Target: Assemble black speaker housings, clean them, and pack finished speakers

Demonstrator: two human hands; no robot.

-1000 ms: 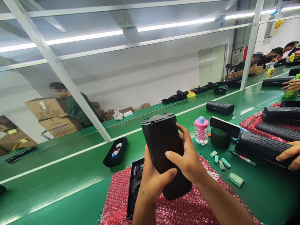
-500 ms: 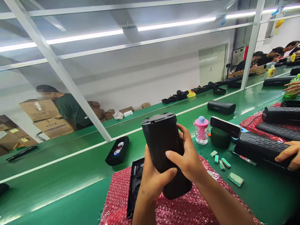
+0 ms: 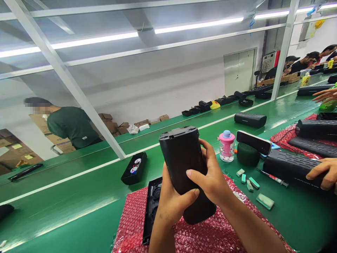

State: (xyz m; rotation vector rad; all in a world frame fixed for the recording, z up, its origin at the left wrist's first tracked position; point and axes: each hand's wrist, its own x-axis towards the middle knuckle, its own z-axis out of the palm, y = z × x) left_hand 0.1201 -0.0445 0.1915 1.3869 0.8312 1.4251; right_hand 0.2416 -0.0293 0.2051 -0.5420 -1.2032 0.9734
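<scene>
While both thumbs press on its plain near face, the black case point(image 3: 179, 154) stands tilted between the left hand point(image 3: 173, 203) and the right hand point(image 3: 209, 177), each curled round one side. Its near face looks whole and its upper end shows recesses; the far face is hidden, so whether the case is fully closed cannot be told. Just behind the left wrist, a black panel point(image 3: 151, 200) with round parts lies open on red bubble wrap point(image 3: 133, 214), separate from the case; judging by that, these two are unjoined. Further out, a black box point(image 3: 128, 180) lies open on the green bench point(image 3: 86, 200) with wires showing inside, so it seems unfinished too. Well to the right, small pads point(image 3: 265, 201) and a syringe point(image 3: 273, 178) lie loose, apart from both hands, near a speaker point(image 3: 285, 165) under a co-worker's hand point(image 3: 324, 172)
</scene>
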